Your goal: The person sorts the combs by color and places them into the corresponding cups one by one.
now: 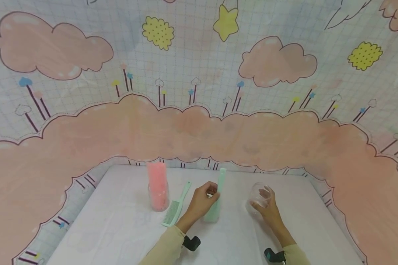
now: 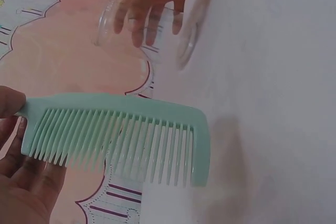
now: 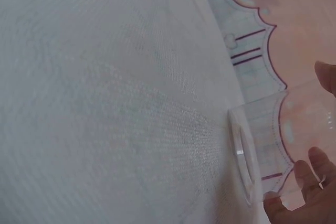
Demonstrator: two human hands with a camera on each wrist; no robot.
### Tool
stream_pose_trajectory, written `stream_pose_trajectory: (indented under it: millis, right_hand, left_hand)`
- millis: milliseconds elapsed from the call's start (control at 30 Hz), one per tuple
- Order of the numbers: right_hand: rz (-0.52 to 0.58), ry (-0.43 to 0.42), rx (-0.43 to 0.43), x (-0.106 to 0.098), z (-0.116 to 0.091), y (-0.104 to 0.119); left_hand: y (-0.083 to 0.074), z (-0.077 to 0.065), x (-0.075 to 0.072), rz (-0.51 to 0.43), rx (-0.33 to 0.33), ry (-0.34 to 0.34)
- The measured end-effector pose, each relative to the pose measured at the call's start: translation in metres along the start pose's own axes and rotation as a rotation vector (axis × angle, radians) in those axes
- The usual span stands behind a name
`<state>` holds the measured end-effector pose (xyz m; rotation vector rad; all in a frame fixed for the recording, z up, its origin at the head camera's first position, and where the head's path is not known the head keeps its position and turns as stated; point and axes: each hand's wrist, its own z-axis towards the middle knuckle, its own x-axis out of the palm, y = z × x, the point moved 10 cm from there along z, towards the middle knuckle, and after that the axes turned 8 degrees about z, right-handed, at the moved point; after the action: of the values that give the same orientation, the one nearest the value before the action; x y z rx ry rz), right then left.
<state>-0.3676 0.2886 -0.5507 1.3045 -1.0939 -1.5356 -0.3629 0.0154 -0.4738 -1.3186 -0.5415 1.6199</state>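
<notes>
My left hand (image 1: pixel 209 192) pinches a mint-green comb (image 1: pixel 215 209) by its handle and holds it upright, wide toothed end down near the white tabletop (image 1: pixel 126 228). The left wrist view shows the comb (image 2: pixel 121 129) with its teeth bare and my left hand (image 2: pixel 21 145) at its narrow end. To the right, my right hand (image 1: pixel 263 201) curls round a clear glass cup (image 1: pixel 259 195) on the table. The left wrist view also catches the cup (image 2: pixel 144 30). In the right wrist view the cup (image 3: pixel 257 150) has its base against the cloth, with fingertips (image 3: pixel 315 182) round it.
A second mint comb (image 1: pixel 177 206) lies flat on the table left of my left hand. Beyond it stands a clear cup holding pink combs (image 1: pixel 157 189). A pink cloud-patterned backdrop (image 1: pixel 199 129) wraps the table's back and sides.
</notes>
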Motion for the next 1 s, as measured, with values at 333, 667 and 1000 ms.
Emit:
stream_pose_trajectory:
  millis: [333, 667, 1000]
  right_hand:
    - [-0.002, 0.013, 0.003, 0.0, -0.005, 0.004]
    - [-0.026, 0.002, -0.007, 0.001, -0.004, 0.003]
    - [-0.03, 0.004, 0.019, 0.0, -0.003, -0.001]
  left_hand:
    - [-0.028, 0.009, -0.004, -0.061, 0.044, -0.005]
    - [-0.052, 0.022, 0.001, -0.112, 0.088, -0.005]
    - [-0.08, 0.037, 0.008, -0.126, 0.126, -0.01]
